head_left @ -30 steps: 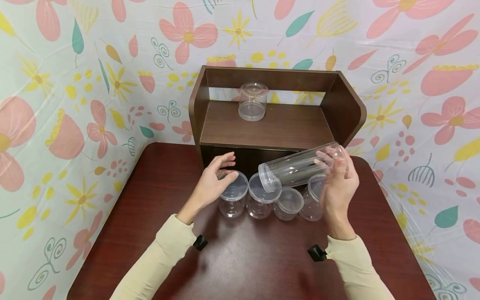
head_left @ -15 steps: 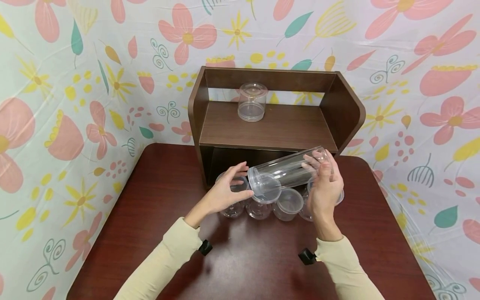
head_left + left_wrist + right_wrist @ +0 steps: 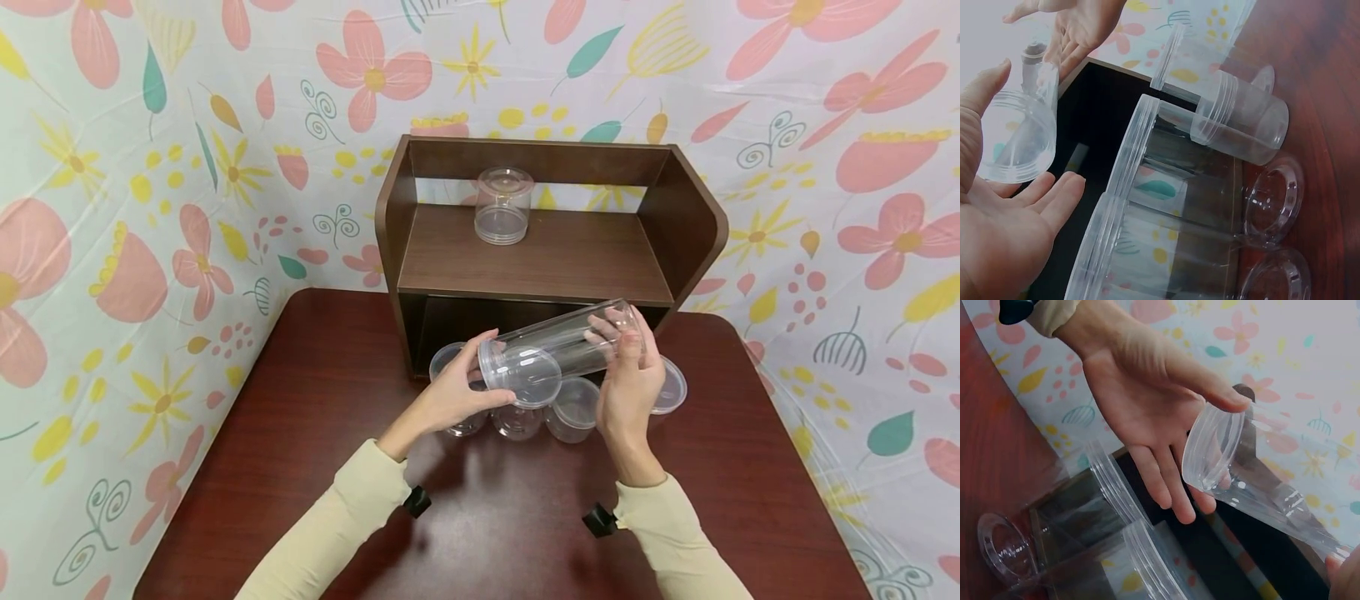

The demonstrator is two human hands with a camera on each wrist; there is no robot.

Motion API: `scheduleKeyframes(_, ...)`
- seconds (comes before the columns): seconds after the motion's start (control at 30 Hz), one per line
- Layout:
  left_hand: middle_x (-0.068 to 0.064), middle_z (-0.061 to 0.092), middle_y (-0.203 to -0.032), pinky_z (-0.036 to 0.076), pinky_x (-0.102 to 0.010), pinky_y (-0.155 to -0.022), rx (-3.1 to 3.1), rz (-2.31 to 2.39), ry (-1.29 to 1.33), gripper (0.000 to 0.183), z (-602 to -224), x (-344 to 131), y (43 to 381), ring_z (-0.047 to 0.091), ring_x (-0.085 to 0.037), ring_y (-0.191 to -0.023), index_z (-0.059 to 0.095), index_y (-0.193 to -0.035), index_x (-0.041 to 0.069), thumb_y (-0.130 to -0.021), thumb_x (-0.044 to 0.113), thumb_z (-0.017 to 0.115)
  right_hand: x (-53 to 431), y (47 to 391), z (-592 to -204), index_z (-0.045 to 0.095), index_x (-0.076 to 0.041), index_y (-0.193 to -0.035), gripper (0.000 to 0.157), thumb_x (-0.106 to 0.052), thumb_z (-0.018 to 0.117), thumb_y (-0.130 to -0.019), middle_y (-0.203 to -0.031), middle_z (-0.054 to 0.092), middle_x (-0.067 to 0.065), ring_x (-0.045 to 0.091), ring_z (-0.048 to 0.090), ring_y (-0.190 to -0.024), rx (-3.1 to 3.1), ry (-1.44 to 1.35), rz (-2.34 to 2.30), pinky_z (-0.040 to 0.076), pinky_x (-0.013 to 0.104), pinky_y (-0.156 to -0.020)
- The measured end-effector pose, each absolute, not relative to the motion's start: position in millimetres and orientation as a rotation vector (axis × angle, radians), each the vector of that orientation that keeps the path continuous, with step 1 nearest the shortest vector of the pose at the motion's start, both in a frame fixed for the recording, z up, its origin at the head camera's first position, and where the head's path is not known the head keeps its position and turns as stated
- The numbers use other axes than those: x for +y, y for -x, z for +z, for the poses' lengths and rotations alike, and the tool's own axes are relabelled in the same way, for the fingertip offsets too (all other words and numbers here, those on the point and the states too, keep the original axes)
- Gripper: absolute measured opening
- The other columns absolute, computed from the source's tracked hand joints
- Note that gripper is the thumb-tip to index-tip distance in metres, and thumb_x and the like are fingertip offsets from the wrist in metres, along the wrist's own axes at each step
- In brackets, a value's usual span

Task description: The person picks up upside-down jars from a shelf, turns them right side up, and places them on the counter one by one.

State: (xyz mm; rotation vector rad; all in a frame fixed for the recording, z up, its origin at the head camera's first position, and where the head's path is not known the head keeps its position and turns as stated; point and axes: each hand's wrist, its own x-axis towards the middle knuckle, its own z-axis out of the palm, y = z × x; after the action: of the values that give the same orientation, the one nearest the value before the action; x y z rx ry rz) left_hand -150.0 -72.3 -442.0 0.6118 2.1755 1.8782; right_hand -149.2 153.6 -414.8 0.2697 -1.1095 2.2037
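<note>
A tall clear plastic jar (image 3: 564, 340) is tilted in the air between my hands, its ringed, frosted-looking end toward the left. My right hand (image 3: 632, 385) holds the far right end, thumb in front and fingers behind, seen through the plastic. At the ringed end, my left hand (image 3: 459, 390) has its thumb on the near side and fingers round the back; in the left wrist view its lower fingers (image 3: 1060, 203) stretch out past the jar. Beneath stand a clear lidded jar (image 3: 465, 427), another lidded jar (image 3: 517, 423), a shorter tub (image 3: 573, 410) and a lidded jar (image 3: 670, 386) partly behind my right hand.
A dark brown two-level shelf (image 3: 525, 262) stands at the back of the reddish-brown table (image 3: 315, 400). One clear jar (image 3: 502, 208) sits upside down or lid-down on its upper level; I cannot tell which. Floral cloth (image 3: 225, 108) covers the walls behind.
My right hand has brought the tall jar left and slightly down. My left hand has moved right and now meets its ringed end. The standing jars stay where they were.
</note>
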Motion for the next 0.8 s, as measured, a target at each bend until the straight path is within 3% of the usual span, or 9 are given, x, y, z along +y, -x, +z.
scheduleKeyframes(0.17,-0.009,0.051,-0.151,0.051,-0.034,-0.102,2.088,1.97,-0.619,0.089,-444.4,-71.6,152.3,0.056,-0.028,-0.132,0.03,-0.159,0.011,-0.087,0.004,0.081,150.0,147.9,-416.8,0.053,0.012,-0.137,0.049,-0.019,0.068,-0.102,-0.119,0.062,0.025,0.033,0.071,-0.103,-1.12,-0.251,2.218,0.059,0.037,-0.085)
scheduleKeyframes(0.33,-0.016,0.05,-0.15,0.054,-0.029,-0.097,1.97,2.083,-0.641,0.086,-444.9,-71.8,153.2,0.055,-0.031,-0.134,0.03,-0.157,0.006,-0.087,-0.005,0.077,149.9,147.2,-417.8,0.051,0.013,-0.137,0.043,-0.015,0.061,-0.105,-0.119,0.062,0.025,0.034,0.07,-0.105,-1.126,-0.237,2.276,0.059,0.037,-0.087)
scheduleKeyframes(0.53,-0.026,0.046,-0.149,0.052,-0.035,-0.102,1.852,2.244,-0.704,0.081,-446.8,-71.8,154.4,0.052,-0.041,-0.135,0.03,-0.153,-0.003,-0.085,-0.017,0.072,152.1,145.4,-418.5,0.052,0.009,-0.137,0.044,-0.022,0.061,-0.106,-0.122,0.062,0.02,0.029,0.07,-0.106,-1.243,-0.256,2.286,0.059,0.034,-0.085)
scheduleKeyframes(0.8,-0.027,0.045,-0.149,0.054,-0.038,-0.1,1.811,2.337,-0.738,0.079,-440.7,-78.9,152.8,0.052,-0.046,-0.131,0.033,-0.151,-0.006,-0.083,-0.019,0.071,161.7,144.0,-413.7,0.054,0.01,-0.138,0.041,-0.017,0.057,-0.107,-0.122,0.067,0.013,0.021,0.067,-0.107,-1.297,-0.187,2.265,0.053,0.027,-0.086)
